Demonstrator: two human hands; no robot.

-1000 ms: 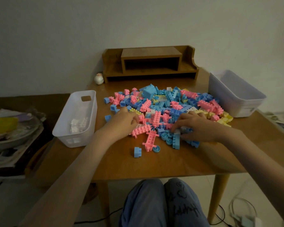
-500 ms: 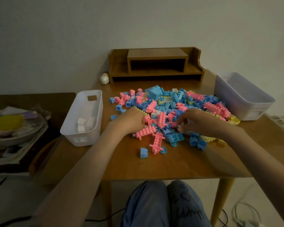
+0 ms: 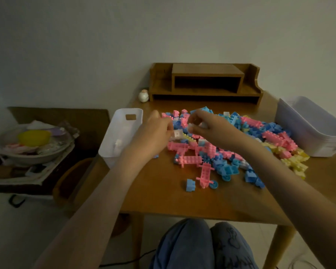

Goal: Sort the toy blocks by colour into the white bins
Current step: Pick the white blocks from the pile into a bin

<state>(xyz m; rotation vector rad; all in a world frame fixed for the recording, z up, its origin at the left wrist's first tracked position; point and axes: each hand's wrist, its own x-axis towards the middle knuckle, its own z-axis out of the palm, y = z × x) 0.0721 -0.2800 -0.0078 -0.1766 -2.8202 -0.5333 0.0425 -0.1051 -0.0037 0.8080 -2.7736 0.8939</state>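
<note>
Seen from above, a seated person's two bare arms reach over a wooden bench [image 3: 163,199] toward a heap of pink, blue and yellow toy blocks [image 3: 246,136].

Half a second ago both hands lay low in the heap's near side. Now they are raised over the heap's far left part, close together. The left hand [image 3: 155,131] has its grip curled around a white block [image 3: 176,134]. The right hand [image 3: 211,129] pinches a small white piece [image 3: 191,126] in its fingertips, though motion blur softens the detail.

Left of the heap, a narrow white bin [image 3: 122,113] stands at the bench's left edge with a few white blocks [image 3: 117,145] inside. The left forearm crosses the gap between the heap and this bin. Right of the heap, a larger white bin [image 3: 308,131] sits close to the yellow fringe; whether they touch cannot be told. Behind the heap, a wooden shelf unit [image 3: 206,82] stands against the wall, with a small round ornament [image 3: 143,96] at its left end.

In front of the heap, bare wood runs to the bench's near edge. Only a loose blue block [image 3: 190,185] and a pink wheeled piece [image 3: 205,174] lie there. Far left of the heap, beyond the bench, a bowl [image 3: 27,158] of clutter sits on a low side table.
</note>
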